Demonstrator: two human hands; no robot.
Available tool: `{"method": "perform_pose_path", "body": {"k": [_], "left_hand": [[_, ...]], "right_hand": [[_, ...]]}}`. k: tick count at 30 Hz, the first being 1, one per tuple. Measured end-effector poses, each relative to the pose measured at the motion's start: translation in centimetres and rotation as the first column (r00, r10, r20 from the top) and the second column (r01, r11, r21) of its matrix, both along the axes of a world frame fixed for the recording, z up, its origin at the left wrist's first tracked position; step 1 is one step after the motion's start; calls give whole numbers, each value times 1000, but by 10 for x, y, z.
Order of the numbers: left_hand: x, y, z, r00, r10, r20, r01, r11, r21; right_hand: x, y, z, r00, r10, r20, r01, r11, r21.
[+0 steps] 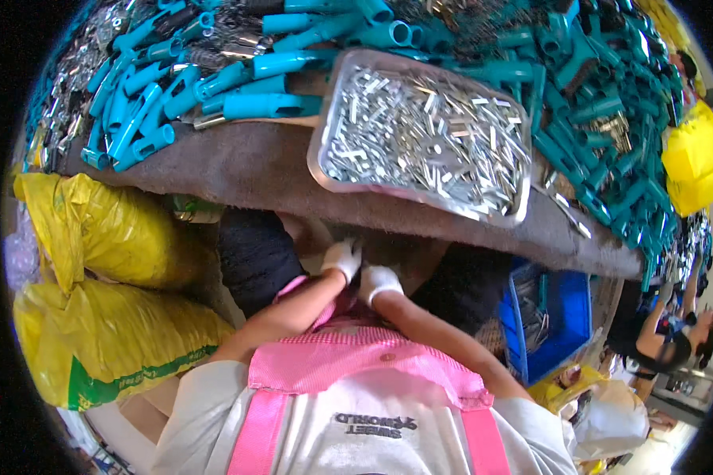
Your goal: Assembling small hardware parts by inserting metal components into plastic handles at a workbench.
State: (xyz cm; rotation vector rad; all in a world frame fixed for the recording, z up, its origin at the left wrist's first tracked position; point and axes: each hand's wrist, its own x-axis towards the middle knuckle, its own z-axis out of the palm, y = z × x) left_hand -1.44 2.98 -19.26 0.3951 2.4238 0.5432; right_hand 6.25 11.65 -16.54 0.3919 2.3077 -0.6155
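Observation:
In white gloves, my left hand and my right hand are close together low in front of my pink apron, below the table's near edge. The fingers of both look curled in and pinched. Something small and dark seems to be between them, but it is too dim there to make out. Above my hands, a clear plastic tray full of small silvery metal pins and tubes rests at the edge of the brown cloth-covered table.
Teal plastic handles are piled left of the tray, and more teal handles to the right. Stuffed yellow sacks stand at my left. A blue crate with a few parts sits at my right, and another person works beyond it.

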Motion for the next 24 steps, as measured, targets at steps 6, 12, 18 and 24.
{"method": "perform_pose_path", "body": {"k": [6, 12, 18, 24], "left_hand": [[5, -16, 86, 999, -30, -33, 44, 641, 767], [37, 1, 185, 921, -202, -334, 390, 478, 787], [121, 69, 266, 839, -502, -208, 374, 255, 892], [150, 94, 219, 695, -718, -43, 375, 311, 873]], "right_hand": [[2, 29, 108, 974, -60, -220, 26, 988, -151], [107, 59, 177, 436, -900, -17, 249, 138, -959], [189, 24, 167, -79, -655, -751, 196, 729, -656], [390, -26, 118, -521, -479, -707, 836, -116, -537]]}}
